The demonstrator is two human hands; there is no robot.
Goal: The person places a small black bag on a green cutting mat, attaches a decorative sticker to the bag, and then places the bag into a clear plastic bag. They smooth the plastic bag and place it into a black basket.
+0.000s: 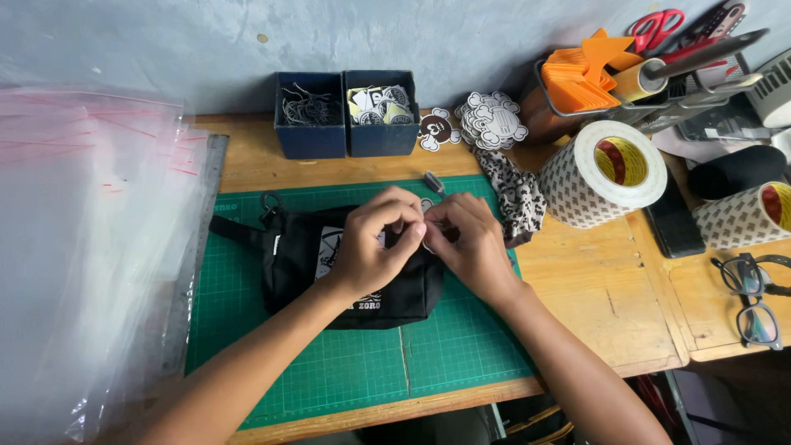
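Green cutting mat [346, 363] bears a black pouch [305, 264], both hands [422, 235] pinching together above it, tape rolls [606, 173] beside.

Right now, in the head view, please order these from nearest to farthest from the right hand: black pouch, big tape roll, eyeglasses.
1. Black pouch, under the right hand.
2. Big tape roll, up and right.
3. Eyeglasses, far right edge.

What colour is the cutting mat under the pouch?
Green with a fine grid, clearest in the head view: the mat.
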